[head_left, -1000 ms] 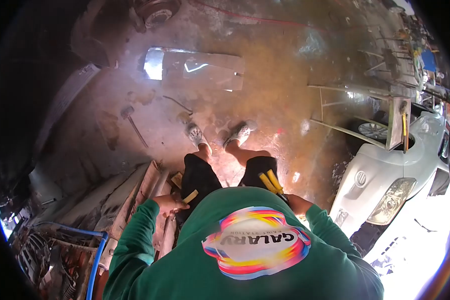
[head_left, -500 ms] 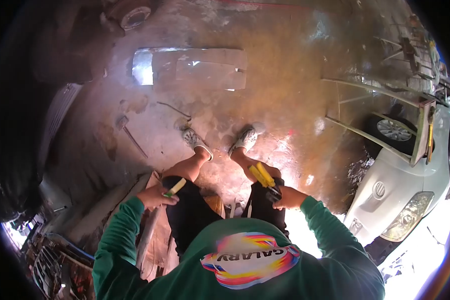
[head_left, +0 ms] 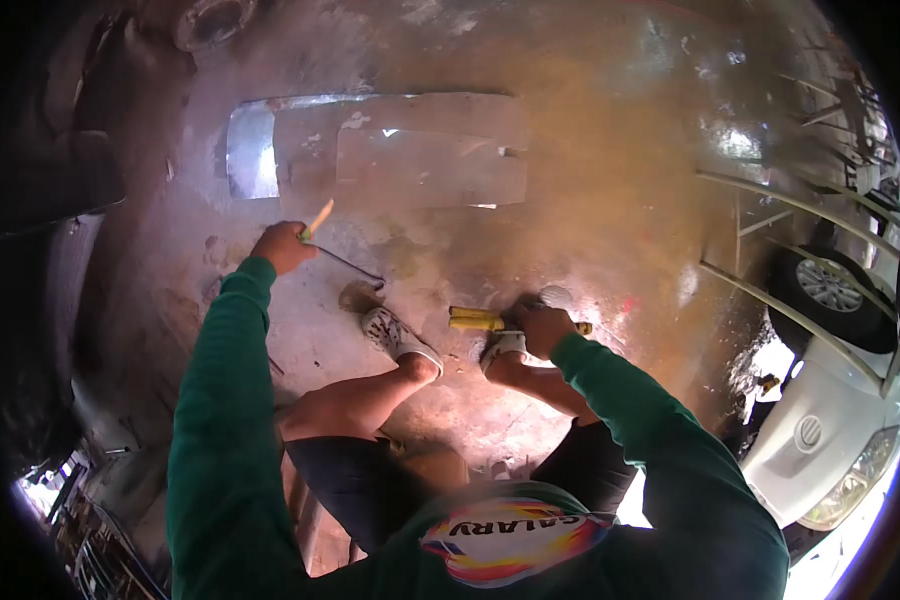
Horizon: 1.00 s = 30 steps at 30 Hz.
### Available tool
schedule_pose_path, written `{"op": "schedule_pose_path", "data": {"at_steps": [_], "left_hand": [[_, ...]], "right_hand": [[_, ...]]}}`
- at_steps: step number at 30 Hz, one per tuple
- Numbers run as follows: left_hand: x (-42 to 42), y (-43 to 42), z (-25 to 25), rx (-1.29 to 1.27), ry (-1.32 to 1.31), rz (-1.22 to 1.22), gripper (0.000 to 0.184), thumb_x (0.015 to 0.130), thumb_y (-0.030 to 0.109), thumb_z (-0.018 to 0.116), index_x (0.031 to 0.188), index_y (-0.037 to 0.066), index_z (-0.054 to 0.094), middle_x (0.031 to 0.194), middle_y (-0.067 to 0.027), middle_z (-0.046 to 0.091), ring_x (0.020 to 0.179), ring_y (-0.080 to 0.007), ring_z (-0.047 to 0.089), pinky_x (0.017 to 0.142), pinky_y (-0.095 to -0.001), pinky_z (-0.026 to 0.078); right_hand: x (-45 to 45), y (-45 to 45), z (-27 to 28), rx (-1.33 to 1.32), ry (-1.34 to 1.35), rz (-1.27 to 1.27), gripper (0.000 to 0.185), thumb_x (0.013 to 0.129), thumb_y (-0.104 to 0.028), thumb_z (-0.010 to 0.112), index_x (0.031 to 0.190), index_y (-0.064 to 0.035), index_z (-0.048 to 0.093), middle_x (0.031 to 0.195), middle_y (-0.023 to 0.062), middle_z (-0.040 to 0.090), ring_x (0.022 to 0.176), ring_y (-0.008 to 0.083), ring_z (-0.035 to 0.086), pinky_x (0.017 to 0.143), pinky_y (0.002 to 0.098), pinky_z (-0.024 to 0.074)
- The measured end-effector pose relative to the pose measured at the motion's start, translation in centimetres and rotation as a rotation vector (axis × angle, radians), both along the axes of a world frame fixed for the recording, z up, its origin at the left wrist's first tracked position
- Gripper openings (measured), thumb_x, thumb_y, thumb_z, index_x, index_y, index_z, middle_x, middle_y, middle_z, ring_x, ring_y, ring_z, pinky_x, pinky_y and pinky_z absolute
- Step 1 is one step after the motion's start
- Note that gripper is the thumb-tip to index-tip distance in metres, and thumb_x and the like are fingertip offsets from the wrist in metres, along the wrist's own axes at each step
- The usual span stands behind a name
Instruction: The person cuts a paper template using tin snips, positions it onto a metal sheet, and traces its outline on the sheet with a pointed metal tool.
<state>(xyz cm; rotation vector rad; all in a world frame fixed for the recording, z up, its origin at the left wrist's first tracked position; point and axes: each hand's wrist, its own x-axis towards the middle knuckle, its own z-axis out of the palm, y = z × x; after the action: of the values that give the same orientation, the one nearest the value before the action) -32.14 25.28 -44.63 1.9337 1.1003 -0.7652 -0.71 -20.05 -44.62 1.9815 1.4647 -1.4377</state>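
My left hand point(head_left: 282, 248) reaches out over the floor, closed around a short pale stick point(head_left: 319, 214) with a green part near the fingers. Right by that hand lies a thin dark bent rod point(head_left: 352, 267); whether the fingers touch it I cannot tell. My right hand point(head_left: 544, 329), low in front of my right shoe, is wrapped around a yellow-handled tool point(head_left: 476, 319). The yellow part sticks out to the left, and a small yellow end shows on the right. The palm hides the tool's middle. A hammer's handle end point(head_left: 275, 367) shows beside my left sleeve, which covers its head.
A flat metal sheet point(head_left: 420, 150) lies on the stained concrete floor ahead. To the right stand a pale metal frame point(head_left: 795, 300) and a silver car point(head_left: 820, 430) with its wheel point(head_left: 832, 283). A dark bulky object point(head_left: 30, 280) fills the left side.
Both hands have moved forward and down from my knees, the left farther out beside the dark rod. The yellow-handled tool has turned sideways. My view has shifted and I lean lower.
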Motion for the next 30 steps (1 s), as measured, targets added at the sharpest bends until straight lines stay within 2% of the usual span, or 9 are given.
{"op": "schedule_pose_path", "data": {"at_steps": [7, 9, 13, 16, 18, 20, 23, 25, 30], "left_hand": [[-6.4, 5.3, -14.0, 0.264, -0.003, 0.201, 0.050, 0.086, 0.033, 0.086, 0.121, 0.001, 0.074, 0.087, -0.0124, 0.075, 0.072, -0.0279, 0.072, 0.063, -0.0442, 0.056], [-7.9, 6.0, -16.2, 0.249, 0.075, 0.316, 0.057, 0.084, 0.037, 0.088, 0.127, 0.001, 0.073, 0.110, -0.0191, 0.079, 0.104, -0.0351, 0.076, 0.096, -0.0458, 0.058], [-8.8, 6.2, -20.4, 0.197, 0.146, 0.549, 0.067, 0.084, 0.040, 0.089, 0.136, 0.003, 0.068, 0.111, -0.0161, 0.080, 0.108, -0.0363, 0.076, 0.087, -0.0469, 0.060], [-10.5, 7.1, -26.9, 0.291, -0.137, 0.623, 0.066, 0.084, 0.040, 0.091, 0.132, 0.002, 0.066, 0.099, -0.0118, 0.077, 0.087, -0.0309, 0.075, 0.062, -0.0435, 0.057], [-8.7, 6.8, -26.4, 0.043, -0.181, 0.891, 0.053, 0.085, 0.035, 0.092, 0.114, 0.007, 0.058, 0.069, 0.0001, 0.054, 0.050, -0.0138, 0.046, 0.041, -0.0362, 0.035], [-8.6, 6.8, -26.2, 0.085, -0.161, 0.911, 0.059, 0.083, 0.035, 0.094, 0.118, 0.005, 0.058, 0.074, -0.0017, 0.056, 0.053, -0.0140, 0.048, 0.044, -0.0370, 0.037], [-8.6, 6.9, -26.5, 0.120, -0.159, 0.904, 0.072, 0.079, 0.036, 0.097, 0.126, 0.002, 0.054, 0.078, -0.0034, 0.059, 0.055, -0.0155, 0.051, 0.046, -0.0378, 0.040], [-9.6, 7.0, -28.8, 0.238, -0.236, 0.947, 0.065, 0.078, 0.037, 0.098, 0.116, 0.002, 0.058, 0.072, -0.0026, 0.057, 0.052, -0.0154, 0.048, 0.045, -0.0377, 0.038], [-12.6, 5.9, -22.8, -0.256, -0.092, 0.893, 0.040, 0.093, 0.043, 0.087, 0.091, 0.010, 0.064, 0.061, 0.0007, 0.050, 0.047, -0.0135, 0.045, 0.041, -0.0358, 0.033]], "right_hand": [[-2.3, 5.3, -15.3, 0.233, -0.147, 0.233, 0.038, 0.098, -0.017, 0.063, 0.137, -0.0146, 0.064, 0.115, 0.0136, 0.076, 0.114, 0.0362, 0.073, 0.087, 0.0490, 0.0632], [-2.4, 6.1, -18.0, 0.286, -0.152, 0.247, 0.039, 0.098, -0.018, 0.063, 0.138, -0.0146, 0.064, 0.118, 0.0144, 0.075, 0.116, 0.0359, 0.072, 0.088, 0.0486, 0.0632], [-1.6, 6.5, -20.9, 0.361, -0.168, 0.337, 0.042, 0.098, -0.017, 0.063, 0.140, -0.0144, 0.063, 0.125, 0.0177, 0.072, 0.120, 0.0366, 0.069, 0.091, 0.0494, 0.0630], [-1.2, 6.6, -21.8, 0.253, -0.186, 0.361, 0.042, 0.098, -0.018, 0.064, 0.139, -0.0127, 0.064, 0.128, 0.0191, 0.070, 0.123, 0.0377, 0.068, 0.092, 0.0497, 0.0626], [-0.7, 8.0, -20.8, 0.199, -0.214, 0.315, 0.043, 0.098, -0.020, 0.065, 0.140, -0.0119, 0.064, 0.132, 0.0201, 0.069, 0.123, 0.0379, 0.069, 0.093, 0.0497, 0.0625], [0.2, 9.0, -20.5, 0.148, -0.247, 0.264, 0.044, 0.097, -0.021, 0.066, 0.140, -0.0110, 0.064, 0.135, 0.0211, 0.068, 0.124, 0.0381, 0.069, 0.093, 0.0496, 0.0623], [2.4, 10.9, -22.5, 0.391, -0.325, -0.217, 0.049, 0.099, -0.028, 0.070, 0.141, -0.0045, 0.063, 0.123, 0.0226, 0.072, 0.110, 0.0361, 0.075, 0.087, 0.0474, 0.0626], [4.5, 14.0, -23.1, 0.266, 0.004, -0.992, 0.063, 0.100, -0.038, 0.073, 0.146, 0.0021, 0.057, 0.108, 0.0226, 0.076, 0.092, 0.0346, 0.078, 0.079, 0.0465, 0.0618], [5.3, 18.6, -24.7, 0.261, 0.038, -1.261, 0.092, 0.092, -0.050, 0.081, 0.156, 0.0051, 0.044, 0.105, 0.0240, 0.077, 0.091, 0.0358, 0.078, 0.080, 0.0469, 0.0610]]}}
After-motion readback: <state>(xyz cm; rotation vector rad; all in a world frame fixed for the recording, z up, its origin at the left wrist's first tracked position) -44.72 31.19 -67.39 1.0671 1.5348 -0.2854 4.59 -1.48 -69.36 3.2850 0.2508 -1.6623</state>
